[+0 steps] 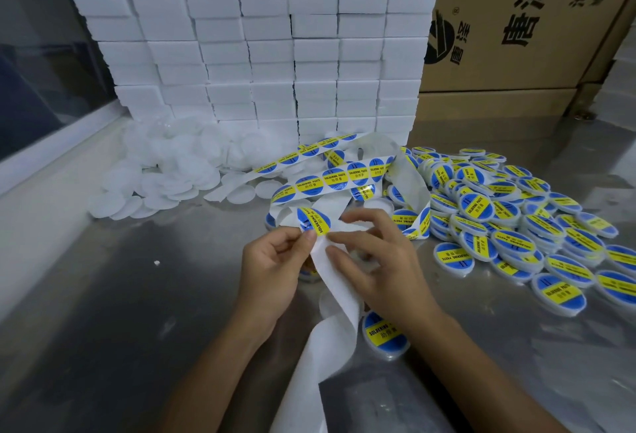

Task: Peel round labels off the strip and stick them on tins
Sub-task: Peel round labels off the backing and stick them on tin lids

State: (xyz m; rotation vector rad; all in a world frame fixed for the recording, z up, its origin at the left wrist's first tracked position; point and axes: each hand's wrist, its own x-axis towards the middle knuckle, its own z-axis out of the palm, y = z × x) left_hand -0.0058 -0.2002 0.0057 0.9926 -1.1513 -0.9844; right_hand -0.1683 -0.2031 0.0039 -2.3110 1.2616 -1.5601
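Two hands: both work at the label strip (330, 179) over a metal table (103, 295), meeting just below the strip's loops.
Left hand (272, 271): thumb and forefinger pinch the edge of one round blue-and-yellow label (314, 221) that is partly lifted from the strip.
Right hand (375, 264): fingers curl around the white backing paper (330, 315), which trails from the strip toward the viewer.
Label strip: curls in loops across the table's middle, with printed labels facing up.
Labelled tins (509, 212): heaped right of the strip; one labelled tin (383, 333) lies apart beneath the right wrist.
Plain white lids (165, 171): piled left of the strip.
White boxes (247, 37): stacked in a wall behind the strip.
Cardboard carton (516, 19): behind the strip, to the right.
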